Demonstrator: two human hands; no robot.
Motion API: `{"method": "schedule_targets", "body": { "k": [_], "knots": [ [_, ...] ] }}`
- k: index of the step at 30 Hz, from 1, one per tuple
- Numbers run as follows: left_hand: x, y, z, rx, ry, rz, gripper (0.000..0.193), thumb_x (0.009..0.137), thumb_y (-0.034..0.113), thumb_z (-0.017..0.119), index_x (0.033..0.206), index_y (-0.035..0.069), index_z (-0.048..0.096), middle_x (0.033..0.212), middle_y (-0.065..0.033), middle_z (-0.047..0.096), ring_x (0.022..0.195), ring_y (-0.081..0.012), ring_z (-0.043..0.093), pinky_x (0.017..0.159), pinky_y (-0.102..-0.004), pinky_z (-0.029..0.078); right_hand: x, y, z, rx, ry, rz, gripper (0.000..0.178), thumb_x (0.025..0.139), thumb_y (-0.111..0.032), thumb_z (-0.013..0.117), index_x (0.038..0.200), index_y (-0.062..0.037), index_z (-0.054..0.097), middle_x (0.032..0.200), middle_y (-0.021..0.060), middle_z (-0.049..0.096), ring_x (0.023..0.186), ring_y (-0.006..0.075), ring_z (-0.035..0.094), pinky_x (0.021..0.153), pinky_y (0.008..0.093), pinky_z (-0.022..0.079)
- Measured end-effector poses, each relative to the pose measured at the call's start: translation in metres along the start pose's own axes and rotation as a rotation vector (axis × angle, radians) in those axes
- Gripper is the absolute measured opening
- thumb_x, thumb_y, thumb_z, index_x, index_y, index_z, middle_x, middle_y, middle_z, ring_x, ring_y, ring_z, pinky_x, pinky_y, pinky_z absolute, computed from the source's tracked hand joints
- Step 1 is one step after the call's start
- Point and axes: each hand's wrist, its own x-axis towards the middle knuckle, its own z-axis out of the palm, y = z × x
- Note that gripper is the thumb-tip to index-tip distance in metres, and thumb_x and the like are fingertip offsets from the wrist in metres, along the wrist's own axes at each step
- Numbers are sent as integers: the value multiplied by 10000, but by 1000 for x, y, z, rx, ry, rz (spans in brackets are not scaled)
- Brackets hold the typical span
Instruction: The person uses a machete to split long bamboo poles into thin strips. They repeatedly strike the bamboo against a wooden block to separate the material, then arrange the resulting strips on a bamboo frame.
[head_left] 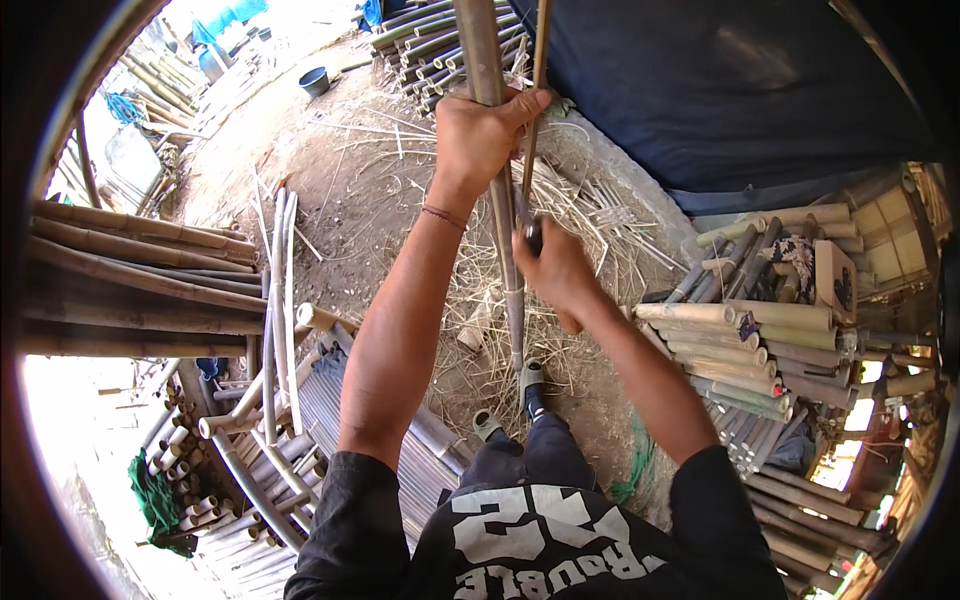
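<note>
A long bamboo pole (509, 270) stands upright in front of me, its lower end down by my feet. My left hand (475, 140) is closed round its upper part, the thumb lying across a thin brown strip (541, 60) that runs beside the pole. Lower down, my right hand (556, 265) grips a knife-like tool (534, 238) close against the pole and the strip. A brownish handle end shows below that fist; most of the blade is hidden, so its exact kind is unclear.
Bamboo shavings (590, 235) litter the dirt floor. Cut bamboo is stacked at the right (720, 345), at the far side (440, 50) and on the left (150, 265). A dark sheet (740, 100) hangs at the upper right. A black bucket (314, 81) stands far left.
</note>
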Motion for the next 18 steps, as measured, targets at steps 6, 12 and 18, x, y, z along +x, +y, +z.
{"method": "schedule_targets", "body": {
  "k": [6, 12, 18],
  "knots": [
    [23, -10, -14, 60, 44, -36, 466, 767, 402, 809, 893, -35, 704, 649, -53, 630, 538, -101, 558, 532, -258, 462, 6, 110, 73, 22, -559, 355, 331, 938, -313, 580, 827, -2, 606, 625, 79, 613, 478, 157, 583, 442, 298, 489],
    [14, -112, -32, -59, -65, -98, 426, 903, 366, 674, 1087, -18, 643, 917, -74, 689, 865, -132, 657, 716, -277, 554, 31, 114, 80, 375, -569, 595, 243, 926, -195, 579, 807, 16, 591, 592, 77, 591, 418, 159, 562, 378, 292, 493],
    [15, -120, -1, 237, 211, -143, 419, 907, 423, 642, 960, 9, 672, 861, -69, 696, 764, -131, 670, 696, -282, 550, 35, 97, 179, 310, 0, 696, 250, 943, -235, 569, 952, 13, 539, 675, 53, 580, 463, 151, 536, 371, 278, 483]
  ]
}}
